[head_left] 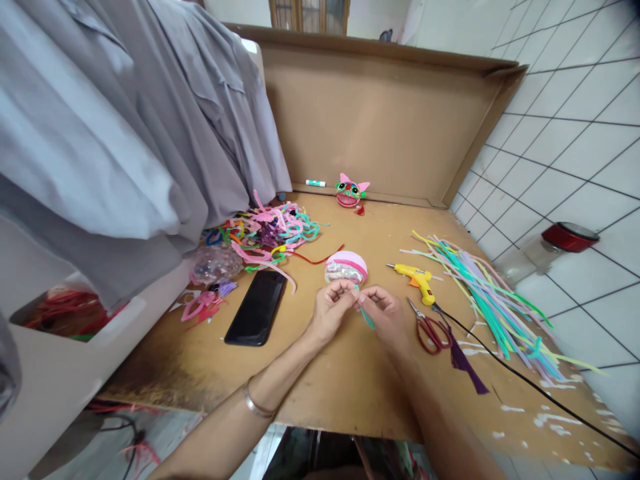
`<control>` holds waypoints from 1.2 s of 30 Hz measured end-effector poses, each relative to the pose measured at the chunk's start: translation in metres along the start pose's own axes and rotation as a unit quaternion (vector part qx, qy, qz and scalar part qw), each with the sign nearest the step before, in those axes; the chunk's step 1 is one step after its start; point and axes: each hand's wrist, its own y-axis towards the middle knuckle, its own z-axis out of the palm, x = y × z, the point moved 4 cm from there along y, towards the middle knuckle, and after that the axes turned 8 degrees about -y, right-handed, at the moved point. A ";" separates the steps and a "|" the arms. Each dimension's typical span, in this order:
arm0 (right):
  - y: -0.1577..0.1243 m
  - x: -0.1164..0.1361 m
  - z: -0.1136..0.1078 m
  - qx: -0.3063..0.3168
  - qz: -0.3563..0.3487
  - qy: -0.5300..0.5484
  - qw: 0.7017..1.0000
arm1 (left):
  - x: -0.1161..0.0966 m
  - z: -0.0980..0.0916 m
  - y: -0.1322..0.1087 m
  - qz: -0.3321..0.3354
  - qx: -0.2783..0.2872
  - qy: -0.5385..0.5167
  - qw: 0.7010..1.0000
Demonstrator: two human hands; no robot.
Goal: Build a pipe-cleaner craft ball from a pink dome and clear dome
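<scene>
Low over the table, my left hand and my right hand meet fingertip to fingertip, both pinching a short teal pipe cleaner. One end of it hangs below the right fingers; the rest is mostly hidden by the fingertips. Just beyond the hands lies a round pink and white piece with a shiny, pale front, partly covered by my left fingers. Right of my right hand are red-handled scissors and a yellow glue gun.
A black phone lies left, near a heap of coloured pipe cleaners. Long pipe cleaners and a purple tassel lie right. A glue gun cord crosses the table. A decorated animal head sits against the cardboard wall.
</scene>
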 end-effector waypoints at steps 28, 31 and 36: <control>0.003 -0.009 0.000 0.086 0.032 -0.003 0.996 | -0.041 -0.041 0.027 0.106 -0.191 -0.083 0.972; 0.005 -0.010 -0.002 0.074 0.027 -0.004 0.997 | -0.039 -0.046 0.030 0.097 -0.202 -0.099 0.970; 0.008 -0.013 -0.007 0.044 0.021 -0.002 0.999 | -0.030 -0.051 0.034 0.059 -0.207 -0.147 0.965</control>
